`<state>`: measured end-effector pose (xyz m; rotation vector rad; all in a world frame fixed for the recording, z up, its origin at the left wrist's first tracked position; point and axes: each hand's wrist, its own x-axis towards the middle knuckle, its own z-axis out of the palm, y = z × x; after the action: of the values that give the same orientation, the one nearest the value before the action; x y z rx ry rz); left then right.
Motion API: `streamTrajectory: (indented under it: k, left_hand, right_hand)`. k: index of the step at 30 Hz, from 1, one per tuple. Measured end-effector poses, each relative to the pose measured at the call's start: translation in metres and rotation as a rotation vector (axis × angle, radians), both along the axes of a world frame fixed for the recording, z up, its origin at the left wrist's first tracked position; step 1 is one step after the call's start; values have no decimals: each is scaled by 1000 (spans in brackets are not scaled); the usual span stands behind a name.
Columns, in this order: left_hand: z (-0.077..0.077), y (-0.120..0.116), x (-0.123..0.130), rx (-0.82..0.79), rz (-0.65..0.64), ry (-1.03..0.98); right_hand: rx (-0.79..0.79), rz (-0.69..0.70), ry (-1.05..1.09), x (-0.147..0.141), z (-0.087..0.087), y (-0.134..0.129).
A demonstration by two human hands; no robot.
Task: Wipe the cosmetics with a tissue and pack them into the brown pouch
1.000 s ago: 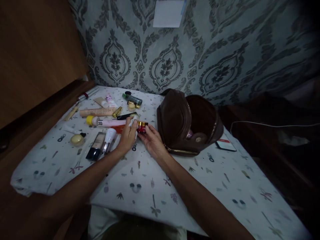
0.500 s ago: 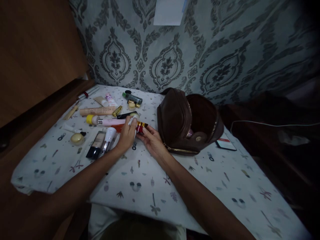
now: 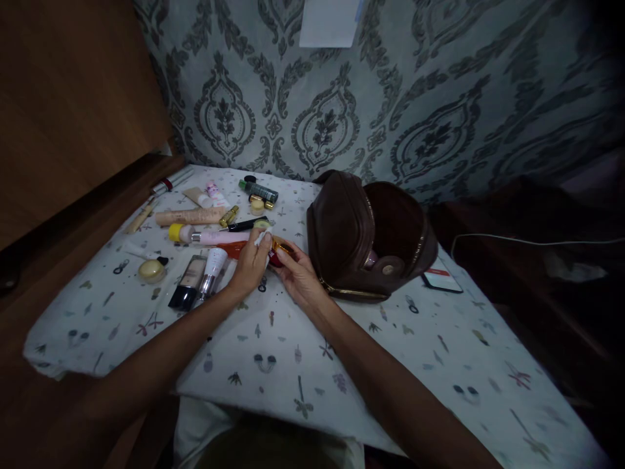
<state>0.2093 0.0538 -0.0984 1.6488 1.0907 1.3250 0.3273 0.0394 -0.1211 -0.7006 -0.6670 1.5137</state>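
My left hand is closed around a crumpled white wipe, which sticks out past the thumb and fingertips. In my right hand is a small red bottle with a gold top, gripped between thumb and fingers. The two hands meet over the table, with the wipe right beside the bottle. Just left of them lie a pink tube, an orange item partly hidden by my left hand, and a white-and-silver brush. A foundation bottle with a dark cap rests alongside the brush.
An open brown zip bag stands to the right, a phone behind its right side. More cosmetics lie at the left: a beige tube, a round jar, a green-capped bottle. A wooden cabinet borders the left.
The red bottle has turned and tilted in my right hand, so its gold top shows at a different angle. Both hands stay in nearly the same place.
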Motion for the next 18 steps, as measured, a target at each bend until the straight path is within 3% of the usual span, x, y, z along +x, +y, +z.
streamTrajectory:
  k: [7, 18]
  left_hand:
    - [2, 2, -2, -35, 57, -45]
    - [4, 1, -2, 46, -33, 31]
  right_hand:
    - [-49, -5, 74, 3, -3, 2]
    - [-22, -4, 53, 0, -2, 1]
